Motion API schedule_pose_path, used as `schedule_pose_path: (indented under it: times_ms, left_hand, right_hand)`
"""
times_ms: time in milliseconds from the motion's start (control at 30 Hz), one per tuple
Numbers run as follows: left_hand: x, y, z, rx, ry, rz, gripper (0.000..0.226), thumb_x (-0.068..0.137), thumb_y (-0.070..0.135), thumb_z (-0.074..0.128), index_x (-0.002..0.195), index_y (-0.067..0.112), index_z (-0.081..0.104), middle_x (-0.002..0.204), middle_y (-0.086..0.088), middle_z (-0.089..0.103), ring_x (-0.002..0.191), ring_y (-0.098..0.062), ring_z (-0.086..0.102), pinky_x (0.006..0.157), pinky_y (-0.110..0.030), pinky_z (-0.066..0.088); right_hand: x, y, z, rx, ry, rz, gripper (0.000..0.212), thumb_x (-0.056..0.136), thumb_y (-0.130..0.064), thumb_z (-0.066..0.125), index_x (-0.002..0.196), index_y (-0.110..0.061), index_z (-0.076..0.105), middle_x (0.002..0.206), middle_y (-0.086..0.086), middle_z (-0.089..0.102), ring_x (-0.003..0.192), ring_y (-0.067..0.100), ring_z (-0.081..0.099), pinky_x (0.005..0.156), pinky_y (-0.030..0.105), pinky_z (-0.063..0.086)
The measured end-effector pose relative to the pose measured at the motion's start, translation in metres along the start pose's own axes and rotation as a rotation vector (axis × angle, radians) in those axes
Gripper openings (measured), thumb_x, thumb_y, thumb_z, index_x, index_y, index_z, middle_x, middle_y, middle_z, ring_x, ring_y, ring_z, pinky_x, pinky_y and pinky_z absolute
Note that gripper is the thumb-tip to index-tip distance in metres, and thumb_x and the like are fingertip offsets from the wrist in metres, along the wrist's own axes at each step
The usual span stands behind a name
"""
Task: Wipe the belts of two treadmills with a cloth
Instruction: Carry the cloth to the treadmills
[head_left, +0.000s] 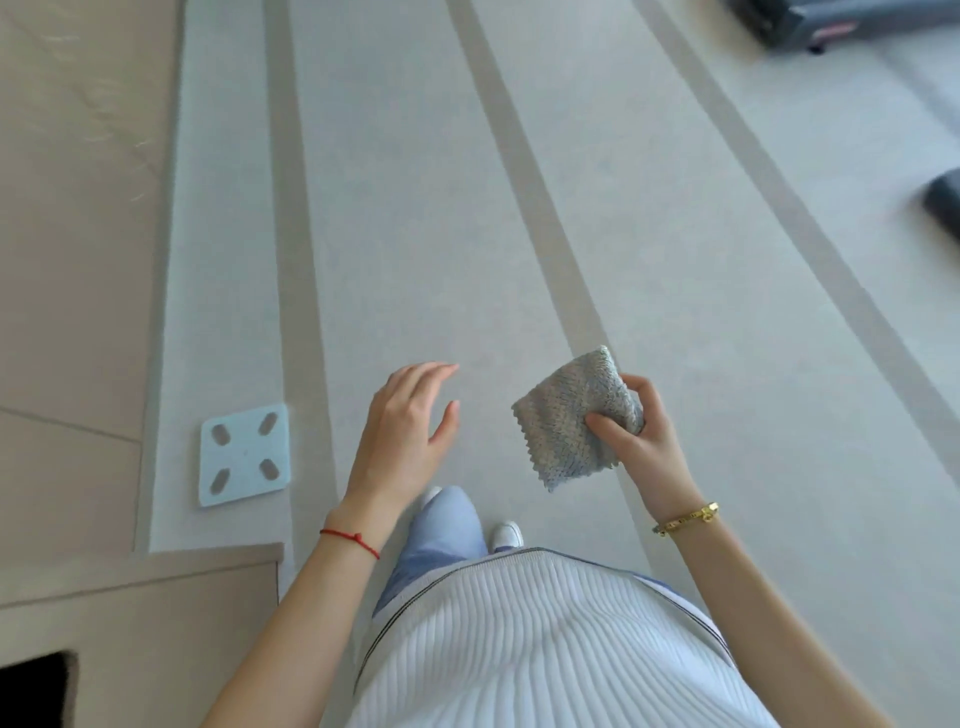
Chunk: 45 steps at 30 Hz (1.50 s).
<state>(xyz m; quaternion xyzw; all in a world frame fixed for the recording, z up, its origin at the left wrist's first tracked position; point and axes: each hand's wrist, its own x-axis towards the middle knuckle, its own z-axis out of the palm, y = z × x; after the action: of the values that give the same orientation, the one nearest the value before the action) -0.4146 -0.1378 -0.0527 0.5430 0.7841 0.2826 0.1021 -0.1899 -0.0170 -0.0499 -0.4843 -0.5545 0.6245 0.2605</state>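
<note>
A folded grey cloth (571, 418) with zigzag edges hangs in front of my body, above the floor. My right hand (636, 436) pinches its right side between thumb and curled fingers. To the left of the cloth my left hand (410, 421) hovers with relaxed, slightly bent fingers, holding nothing and a short gap away from the cloth. Dark ends of two treadmills show at the far right: one at the top corner (831, 23), one at the right edge (945, 205). Their belts are out of view.
I stand on a pale striped floor (415, 208) running ahead. A light blue square scale (244, 462) lies on the floor at the left. A beige raised ledge (130, 613) with a dark opening sits at the lower left.
</note>
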Motion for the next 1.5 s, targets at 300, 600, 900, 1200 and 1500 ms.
schedule_pose_path:
  times_ms: [300, 600, 900, 1200, 1500]
  left_hand:
    - [0.158, 0.023, 0.054, -0.012, -0.137, 0.188, 0.037, 0.091, 0.01, 0.064, 0.128, 0.008, 0.061, 0.126, -0.007, 0.063, 0.119, -0.026, 0.056, 0.104, -0.041, 0.044]
    - [0.364, 0.055, 0.102, -0.032, -0.215, 0.283, 0.036, 0.092, 0.01, 0.063, 0.128, 0.008, 0.062, 0.127, -0.006, 0.063, 0.12, -0.025, 0.055, 0.104, -0.042, 0.043]
    - [0.536, 0.088, 0.14, -0.039, -0.315, 0.295, 0.036, 0.096, 0.016, 0.059, 0.131, 0.013, 0.06, 0.126, -0.002, 0.063, 0.122, -0.019, 0.053, 0.103, -0.037, 0.044]
    - [0.697, 0.129, 0.222, -0.032, -0.359, 0.261, 0.032, 0.098, 0.021, 0.056, 0.129, 0.016, 0.062, 0.125, 0.001, 0.064, 0.12, -0.016, 0.054, 0.099, -0.031, 0.044]
    - [0.897, 0.219, 0.303, -0.044, -0.298, 0.209, 0.029, 0.098, 0.024, 0.056, 0.126, 0.018, 0.064, 0.123, 0.003, 0.065, 0.117, -0.016, 0.057, 0.093, -0.022, 0.04]
  right_hand:
    - [0.099, -0.016, -0.052, 0.089, 0.242, 0.025, 0.034, 0.088, -0.002, 0.064, 0.116, -0.018, 0.052, 0.095, 0.0, 0.064, 0.078, 0.007, 0.06, 0.066, 0.022, 0.051]
    - [0.272, -0.077, -0.115, 0.168, 0.371, -0.018, 0.036, 0.089, 0.001, 0.061, 0.119, -0.015, 0.049, 0.085, -0.004, 0.063, 0.068, 0.001, 0.059, 0.058, 0.016, 0.048]
    - [0.408, -0.125, -0.173, 0.217, 0.549, -0.033, 0.035, 0.088, 0.0, 0.062, 0.116, -0.018, 0.05, 0.09, 0.001, 0.062, 0.072, 0.007, 0.057, 0.059, 0.016, 0.047]
    - [0.563, -0.148, -0.27, 0.233, 0.597, -0.023, 0.035, 0.088, -0.003, 0.064, 0.116, -0.019, 0.051, 0.09, 0.0, 0.065, 0.076, 0.009, 0.059, 0.064, 0.024, 0.049]
    - [0.757, -0.228, -0.416, 0.152, 0.568, -0.126, 0.033, 0.087, -0.002, 0.065, 0.113, -0.018, 0.051, 0.082, -0.01, 0.061, 0.063, -0.004, 0.055, 0.053, 0.012, 0.044]
